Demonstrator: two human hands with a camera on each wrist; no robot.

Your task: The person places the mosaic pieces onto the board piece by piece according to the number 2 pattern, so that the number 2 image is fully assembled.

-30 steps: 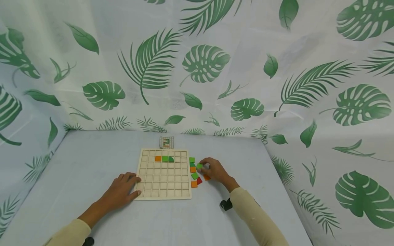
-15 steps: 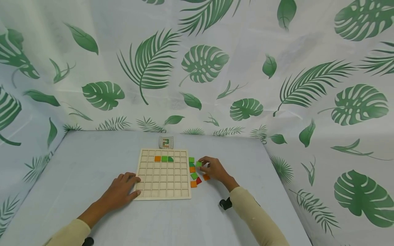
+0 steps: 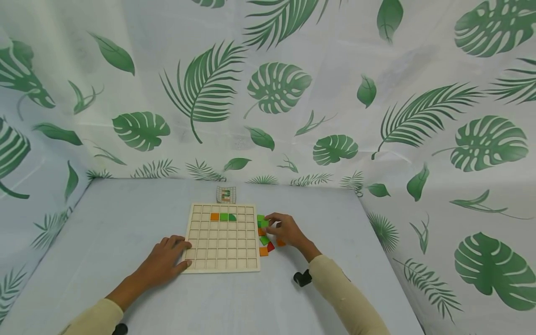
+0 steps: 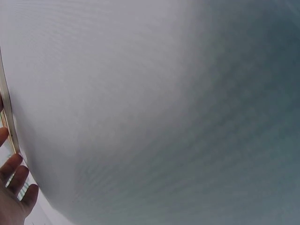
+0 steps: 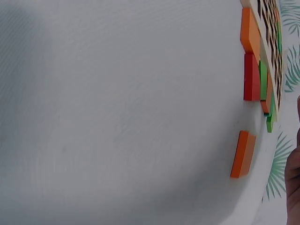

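My left hand rests on the left edge of a pale wooden grid board, thumb and fingertips on its rim. In the left wrist view, fingers show at the lower left. Beside the board's right edge, my right hand pinches a light green square tile between thumb and forefinger, above other tiles. In the board's upper rows sit an orange tile, a light green tile and a dark green rounded tile, side by side. The right wrist view shows only part of the right hand.
Loose tiles lie right of the board: a green tile, another green tile, a red tile, an orange tile and a separate orange tile. A small patterned card lies behind the board. A leaf-print sheet backs the table.
My right hand has moved slightly left toward the board with the light green tile. The left hand stays on the board's edge.
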